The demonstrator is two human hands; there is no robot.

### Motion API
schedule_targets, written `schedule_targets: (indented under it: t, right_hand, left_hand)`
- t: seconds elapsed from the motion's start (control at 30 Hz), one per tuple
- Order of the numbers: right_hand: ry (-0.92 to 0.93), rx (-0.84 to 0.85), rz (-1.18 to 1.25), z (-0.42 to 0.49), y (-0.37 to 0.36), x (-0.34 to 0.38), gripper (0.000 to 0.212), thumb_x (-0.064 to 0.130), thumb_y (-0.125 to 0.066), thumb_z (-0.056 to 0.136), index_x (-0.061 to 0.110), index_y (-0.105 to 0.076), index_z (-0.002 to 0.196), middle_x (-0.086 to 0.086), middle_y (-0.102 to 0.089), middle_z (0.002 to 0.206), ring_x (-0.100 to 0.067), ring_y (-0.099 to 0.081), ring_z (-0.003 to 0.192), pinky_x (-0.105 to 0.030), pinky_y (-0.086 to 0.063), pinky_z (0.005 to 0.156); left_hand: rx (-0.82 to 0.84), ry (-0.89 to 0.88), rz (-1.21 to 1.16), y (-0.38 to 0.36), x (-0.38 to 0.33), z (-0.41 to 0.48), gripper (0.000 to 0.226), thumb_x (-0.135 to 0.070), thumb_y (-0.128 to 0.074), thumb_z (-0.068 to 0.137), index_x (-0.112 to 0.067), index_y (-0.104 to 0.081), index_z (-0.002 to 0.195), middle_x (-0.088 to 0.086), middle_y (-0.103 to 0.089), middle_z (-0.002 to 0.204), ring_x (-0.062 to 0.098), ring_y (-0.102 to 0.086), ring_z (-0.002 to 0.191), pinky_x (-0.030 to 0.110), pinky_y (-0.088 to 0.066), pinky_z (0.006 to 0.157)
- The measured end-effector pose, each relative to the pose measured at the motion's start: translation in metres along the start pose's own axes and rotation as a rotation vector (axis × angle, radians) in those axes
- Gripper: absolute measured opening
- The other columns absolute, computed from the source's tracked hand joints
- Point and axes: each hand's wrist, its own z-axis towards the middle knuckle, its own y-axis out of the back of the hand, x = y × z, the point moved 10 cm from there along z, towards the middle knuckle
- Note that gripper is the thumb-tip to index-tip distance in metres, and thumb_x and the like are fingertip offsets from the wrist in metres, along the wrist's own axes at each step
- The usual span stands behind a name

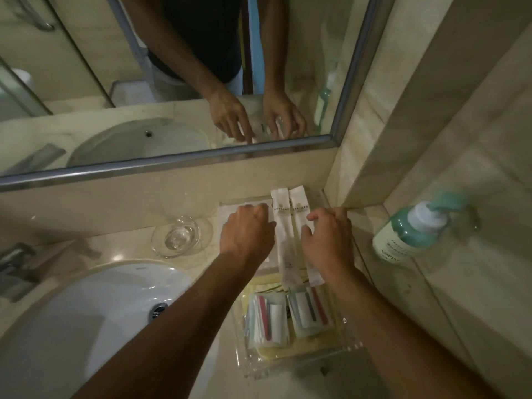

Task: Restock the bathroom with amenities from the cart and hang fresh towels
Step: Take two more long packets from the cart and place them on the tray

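A clear plastic amenity tray [349, 345] lies on the marble counter right of the sink. Two long white wrapped packets [283, 217] stand side by side at its far end against the wall. Nearer me the tray holds several small sachets with red and grey stripes [309, 311]. My left hand [247, 231] rests knuckles up on flat white packets at the tray's far left, fingers curled down onto them. My right hand [328, 237] lies over the right long packet, thumb and fingers touching its edge. What the fingertips grip is hidden.
A clear glass dish [180, 236] sits left of the tray by the wall. The white sink basin [95, 309] fills the lower left. A green-and-white pump bottle [411, 231] stands on the ledge at right. A framed mirror [201, 159] runs above the counter.
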Motion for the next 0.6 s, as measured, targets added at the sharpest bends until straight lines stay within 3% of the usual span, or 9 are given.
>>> schedule_targets:
  t: [0.23, 0.47, 0.6]
  right_hand:
    - [0.122, -0.036, 0.018, -0.028, 0.071, 0.059, 0.027, 0.023, -0.064, 0.093, 0.017, -0.067, 0.119, -0.004, -0.061, 0.12, -0.023, -0.056, 0.113, -0.032, -0.048, 0.092]
    - [0.144, -0.022, -0.046, -0.078, 0.155, 0.1, 0.024, 0.025, -0.062, 0.091, 0.017, -0.066, 0.113, -0.004, -0.063, 0.112, -0.024, -0.06, 0.103, -0.03, -0.049, 0.082]
    - [0.126, -0.076, -0.107, -0.116, 0.207, 0.124, 0.017, 0.025, -0.061, 0.09, 0.015, -0.07, 0.101, -0.006, -0.065, 0.106, -0.027, -0.064, 0.101, -0.036, -0.054, 0.084]
  left_hand:
    - [0.012, -0.047, 0.128, 0.09, -0.008, -0.024, 0.023, -0.037, -0.059, 0.097, -0.015, -0.063, 0.103, 0.006, -0.067, 0.093, 0.025, -0.066, 0.082, 0.04, -0.059, 0.077]
    - [0.015, -0.192, 0.146, 0.181, -0.029, -0.059, 0.022, -0.039, -0.064, 0.093, -0.021, -0.066, 0.106, -0.001, -0.066, 0.101, 0.014, -0.064, 0.086, 0.033, -0.058, 0.08]
    - [-0.001, -0.29, 0.195, 0.223, -0.037, -0.081, 0.026, -0.042, -0.063, 0.093, -0.024, -0.065, 0.111, 0.002, -0.063, 0.113, 0.02, -0.062, 0.1, 0.031, -0.051, 0.081]
